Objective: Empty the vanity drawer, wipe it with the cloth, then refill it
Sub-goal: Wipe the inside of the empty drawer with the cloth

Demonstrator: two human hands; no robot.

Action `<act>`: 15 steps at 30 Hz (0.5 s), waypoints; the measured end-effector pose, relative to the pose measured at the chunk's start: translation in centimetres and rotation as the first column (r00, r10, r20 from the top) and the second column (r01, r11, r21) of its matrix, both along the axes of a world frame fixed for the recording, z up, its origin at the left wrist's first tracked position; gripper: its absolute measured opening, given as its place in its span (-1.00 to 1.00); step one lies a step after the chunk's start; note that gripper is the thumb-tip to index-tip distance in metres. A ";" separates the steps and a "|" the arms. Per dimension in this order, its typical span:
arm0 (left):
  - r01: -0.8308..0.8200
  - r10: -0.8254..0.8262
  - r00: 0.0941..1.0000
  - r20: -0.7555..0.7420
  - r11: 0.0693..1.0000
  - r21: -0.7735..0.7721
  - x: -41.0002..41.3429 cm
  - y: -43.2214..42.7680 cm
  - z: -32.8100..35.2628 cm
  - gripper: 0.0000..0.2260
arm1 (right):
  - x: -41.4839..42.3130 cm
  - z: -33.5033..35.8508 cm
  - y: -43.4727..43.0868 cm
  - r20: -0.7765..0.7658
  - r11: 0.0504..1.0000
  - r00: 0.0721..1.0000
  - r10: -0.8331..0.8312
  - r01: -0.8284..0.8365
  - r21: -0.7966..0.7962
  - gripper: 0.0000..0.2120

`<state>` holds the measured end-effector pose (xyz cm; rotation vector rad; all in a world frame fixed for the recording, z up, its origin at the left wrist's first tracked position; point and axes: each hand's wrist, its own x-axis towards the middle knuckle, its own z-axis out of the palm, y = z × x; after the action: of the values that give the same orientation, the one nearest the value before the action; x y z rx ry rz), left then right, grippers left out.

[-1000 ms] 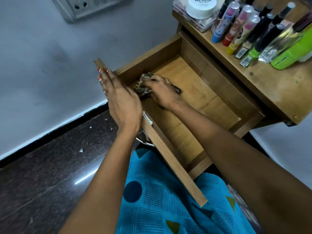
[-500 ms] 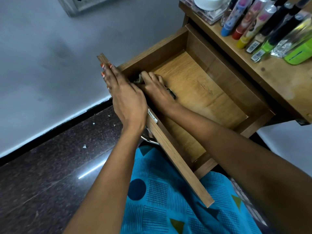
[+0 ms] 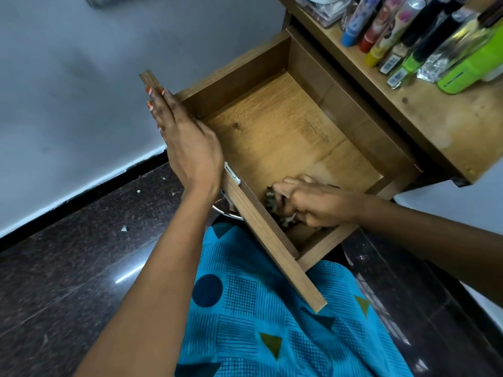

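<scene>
The wooden vanity drawer [image 3: 275,126] stands pulled out, its bottom bare. My left hand [image 3: 187,142] lies flat with straight fingers along the top of the drawer's front panel [image 3: 272,246]. My right hand [image 3: 313,202] is inside the drawer at its near right corner, pressing a dark patterned cloth [image 3: 272,200] against the bottom beside the front panel. Most of the cloth is hidden under my fingers.
The vanity top [image 3: 441,115] at the right carries several bottles and tubes, among them a lime green bottle [image 3: 471,69] and a clear glass one [image 3: 449,53]. A metal handle [image 3: 226,210] sticks out under the front panel. My lap in blue patterned fabric [image 3: 272,322] lies below, dark floor at left.
My right hand has slid the cloth from the drawer's far left corner along the front panel to the near right corner. My left hand stays on the front panel.
</scene>
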<state>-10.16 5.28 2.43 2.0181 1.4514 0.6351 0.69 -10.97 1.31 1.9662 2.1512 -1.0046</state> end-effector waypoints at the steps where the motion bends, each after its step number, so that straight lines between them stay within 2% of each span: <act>1: 0.002 -0.002 1.000 -0.002 1.000 -0.001 0.0 0.0 0.0 -0.50 | 0.0 0.3 -0.6 -0.030 1.000 1.000 -0.003 0.002 -0.024 -0.83; 5: 0.007 -0.007 1.000 -0.004 1.000 -0.001 0.0 0.1 0.1 -0.51 | -0.1 0.8 -0.9 -0.021 0.975 0.999 0.030 -0.034 -0.221 -0.76; 8: 0.006 -0.006 1.000 0.001 1.000 -0.001 -0.1 -0.1 0.2 -0.51 | -0.7 1.0 -0.2 0.000 0.935 0.996 0.090 -0.084 -0.345 -0.89; 12: 0.008 -0.008 1.000 0.005 1.000 -0.007 -0.1 -0.1 0.2 -0.50 | -1.7 1.0 -0.3 0.119 0.942 0.989 0.088 -0.044 -0.332 -0.84; 14: 0.000 0.000 1.000 -0.006 1.000 -0.005 -0.1 0.0 0.2 -0.50 | -1.8 1.2 -0.3 0.047 0.941 0.998 0.040 -0.022 -0.338 -0.81; 15: -0.004 0.004 1.000 -0.013 1.000 -0.002 0.0 0.0 0.2 -0.50 | -1.7 1.5 -0.3 -0.009 0.937 1.000 0.021 -0.023 -0.347 -0.73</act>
<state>-10.18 5.28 2.65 2.0216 1.4638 0.6228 -1.01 -11.30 2.86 1.7700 1.8344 -1.2828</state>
